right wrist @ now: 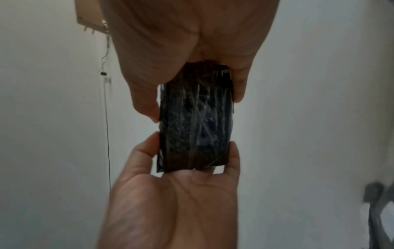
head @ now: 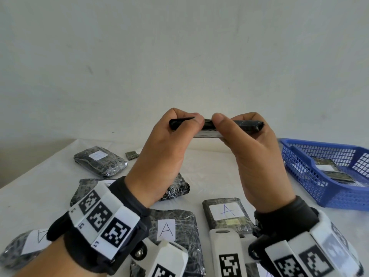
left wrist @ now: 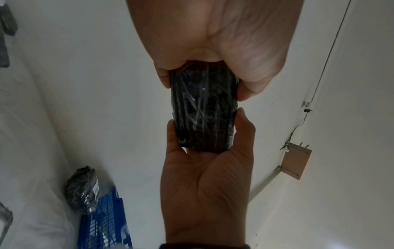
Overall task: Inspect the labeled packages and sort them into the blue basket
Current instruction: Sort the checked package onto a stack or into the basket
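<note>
I hold a flat black plastic-wrapped package (head: 247, 124) up above the table, edge-on to the head view, so no label shows. My left hand (head: 191, 120) pinches its left end, thumb on the near side. My right hand (head: 219, 120) pinches the right end the same way. In the left wrist view the package (left wrist: 204, 109) spans from my left hand (left wrist: 204, 84) at the top to my right hand (left wrist: 204, 148) below. The right wrist view shows the package's (right wrist: 196, 118) shiny wrinkled face, with no label, in my right hand (right wrist: 195, 101). The blue basket (head: 311, 182) stands at the right with a labelled package (head: 331, 170) inside.
Several wrapped packages lie on the white table below my hands. Two with "A" labels (head: 227, 214) (head: 171, 232) are near me, another (head: 30, 242) sits at the left edge, and one (head: 99, 160) lies further back left. A small dark item (head: 131, 154) lies behind it. A plain wall stands behind.
</note>
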Motion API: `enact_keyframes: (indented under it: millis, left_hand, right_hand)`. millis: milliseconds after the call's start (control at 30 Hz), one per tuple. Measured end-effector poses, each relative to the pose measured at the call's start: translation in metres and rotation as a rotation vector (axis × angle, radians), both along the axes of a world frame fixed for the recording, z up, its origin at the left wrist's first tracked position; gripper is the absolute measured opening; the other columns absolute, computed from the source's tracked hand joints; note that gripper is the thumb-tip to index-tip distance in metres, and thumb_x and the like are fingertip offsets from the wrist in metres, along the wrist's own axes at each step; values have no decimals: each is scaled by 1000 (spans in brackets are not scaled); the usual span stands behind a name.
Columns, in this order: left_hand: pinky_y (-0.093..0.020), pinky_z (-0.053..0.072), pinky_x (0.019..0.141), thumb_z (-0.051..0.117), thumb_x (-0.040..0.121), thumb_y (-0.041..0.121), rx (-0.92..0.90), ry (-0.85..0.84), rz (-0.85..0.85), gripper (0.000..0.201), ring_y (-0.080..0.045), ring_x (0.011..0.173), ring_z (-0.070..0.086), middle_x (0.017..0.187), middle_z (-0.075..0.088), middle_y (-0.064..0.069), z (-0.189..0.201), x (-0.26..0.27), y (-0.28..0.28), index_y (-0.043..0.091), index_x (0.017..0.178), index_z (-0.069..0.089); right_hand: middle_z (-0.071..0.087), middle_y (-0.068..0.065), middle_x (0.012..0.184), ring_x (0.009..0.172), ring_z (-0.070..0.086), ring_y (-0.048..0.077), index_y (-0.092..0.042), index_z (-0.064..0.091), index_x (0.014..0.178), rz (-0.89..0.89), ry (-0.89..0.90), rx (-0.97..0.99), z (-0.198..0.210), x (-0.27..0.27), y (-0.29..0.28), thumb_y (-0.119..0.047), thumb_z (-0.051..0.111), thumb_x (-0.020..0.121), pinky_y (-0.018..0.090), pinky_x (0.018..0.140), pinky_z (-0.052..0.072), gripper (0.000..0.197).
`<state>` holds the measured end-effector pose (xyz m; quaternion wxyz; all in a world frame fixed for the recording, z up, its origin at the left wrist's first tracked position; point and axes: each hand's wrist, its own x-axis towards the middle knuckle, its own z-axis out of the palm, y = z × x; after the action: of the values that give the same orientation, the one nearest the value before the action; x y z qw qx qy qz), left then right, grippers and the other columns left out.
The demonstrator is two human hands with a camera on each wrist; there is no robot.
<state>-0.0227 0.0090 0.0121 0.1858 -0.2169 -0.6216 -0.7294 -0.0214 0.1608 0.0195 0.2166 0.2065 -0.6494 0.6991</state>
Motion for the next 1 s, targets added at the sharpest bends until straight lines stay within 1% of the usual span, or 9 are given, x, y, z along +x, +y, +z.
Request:
enact_keyframes:
  millis: [67,167,267,333,467,633,800,900,1000]
  left_hand:
    - [-45,45,104,66,76,50,7,4,-9,31,-18,106,65,101,69,0,-1,-1,-1,23,91,67]
    - [-51,41,109,66,76,49,21,-2,-19,27,-18,109,62,106,68,-5,-2,-3,-3,25,87,67]
    - [-41,43,105,62,77,48,55,-15,-62,32,-17,111,61,111,67,-8,-2,-7,-7,20,93,67]
    - [-40,43,104,61,79,47,70,-29,-78,37,-18,111,61,112,66,-10,-2,-9,-8,16,97,67]
    - [-36,43,100,55,89,38,134,-82,-124,29,-19,110,59,114,66,-13,-3,-9,-7,15,97,71]
    - [-29,47,96,49,99,40,111,-87,-151,38,-10,104,67,104,78,1,-2,-8,-6,25,86,82]
    - [-39,47,106,37,102,60,-18,-67,-86,54,-15,121,65,122,75,1,-5,-11,-10,25,117,74]
    - [-29,46,97,33,95,61,-21,-93,-99,59,-11,116,68,121,76,2,-4,-10,-10,23,117,72]
    - [-34,44,98,31,97,70,-93,-121,-75,61,-9,114,67,121,75,5,-4,-10,-13,29,119,71]
  right_hand:
    - [64,7,85,84,62,19,-12,61,94,-8,0,1,-1,0,-1,-53,84,68,43,86,53,53]
    - [64,6,88,90,63,21,-21,63,86,19,-35,-29,-2,-2,-2,-53,80,69,55,99,52,40]
    - [62,2,89,93,61,18,-31,63,74,43,-80,-20,-1,-3,-1,-57,72,71,64,108,46,28]
    - [61,0,90,95,61,17,-31,64,75,55,-88,-6,-2,-4,1,-58,68,72,62,109,47,28]
    - [52,1,89,97,52,20,-29,59,72,166,-55,-70,-3,-6,7,-47,56,78,43,102,52,19]
    - [50,10,97,102,51,24,-21,56,86,210,-110,-129,-2,-11,11,-46,56,81,51,108,48,26]
    - [57,8,95,99,57,21,-22,62,84,243,-158,-108,-1,-13,11,-41,45,94,43,98,52,28]
    - [64,2,93,100,61,18,-29,73,73,239,-178,-95,-2,-13,12,-44,47,94,43,100,53,37]
    - [67,1,102,108,64,16,-30,69,86,169,-218,-3,-3,-13,12,-52,48,94,48,109,51,32]
